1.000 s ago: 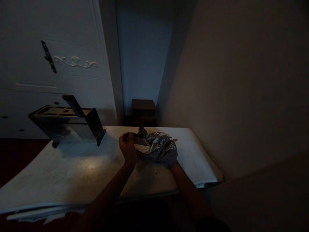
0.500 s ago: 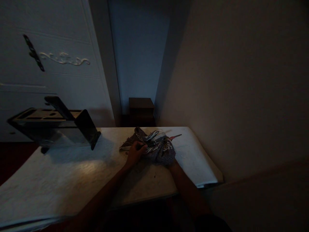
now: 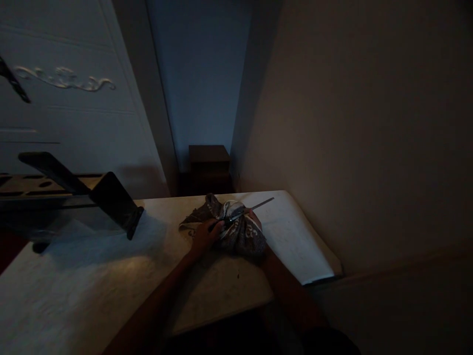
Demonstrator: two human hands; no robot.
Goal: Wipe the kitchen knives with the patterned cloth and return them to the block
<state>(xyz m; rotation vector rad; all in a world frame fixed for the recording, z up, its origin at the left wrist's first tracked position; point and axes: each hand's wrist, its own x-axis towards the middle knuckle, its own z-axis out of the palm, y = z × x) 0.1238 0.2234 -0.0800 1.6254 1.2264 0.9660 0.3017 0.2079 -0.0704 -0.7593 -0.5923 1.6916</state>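
My left hand point(image 3: 206, 237) is closed around the dark handle of a knife, and its thumb lies along the top. The knife's narrow metal blade point(image 3: 260, 204) points away to the right, over a bunched grey-brown cloth point(image 3: 242, 241) with white patterning. My right hand point(image 3: 254, 218) is mostly hidden under the cloth and grips its folds, with some fingers showing by the blade. It is too dark to tell whether the cloth touches the blade. A loose part of the cloth spreads behind my left hand.
A pale table point(image 3: 155, 276) lies under my hands. On its left stands a knife block point(image 3: 74, 217) with a slotted top and a black handle slanting up. A wall point(image 3: 351, 148) runs along the right. Behind are a white door point(image 3: 81, 133) and a low brown box point(image 3: 209, 154).
More of the blade now shows between my hands, where the cloth covered most of it before. My right fingers have come into sight. The view has turned right, shifting the knife block left.
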